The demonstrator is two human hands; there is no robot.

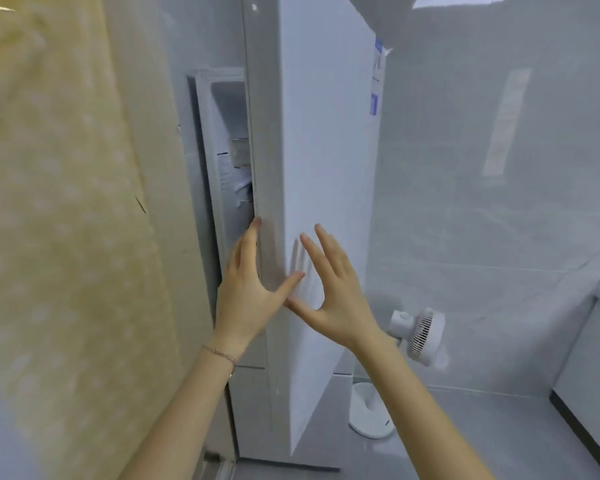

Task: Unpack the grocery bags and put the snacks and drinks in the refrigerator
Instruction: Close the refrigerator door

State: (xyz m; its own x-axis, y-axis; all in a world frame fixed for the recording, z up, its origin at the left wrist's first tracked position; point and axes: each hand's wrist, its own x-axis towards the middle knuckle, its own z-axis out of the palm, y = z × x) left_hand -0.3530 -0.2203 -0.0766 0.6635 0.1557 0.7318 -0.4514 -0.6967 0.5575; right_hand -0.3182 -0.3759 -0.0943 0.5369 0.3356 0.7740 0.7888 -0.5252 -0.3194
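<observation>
fingers [254, 233] of the left hand [246, 292] lie straight along the refrigerator door [326, 150] edge; right hand [338, 299] is splayed on its face. door ajar; bags, snacks and drinks unseen, so progress is unclear.

Soft, even indoor light, slight motion blur throughout, wide-angle bending at the edges, faint wall glare.

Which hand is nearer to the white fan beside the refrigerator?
Right. The right hand is up and left of the fan, before the refrigerator door; the left hand is farther left, at that door's edge.
</observation>
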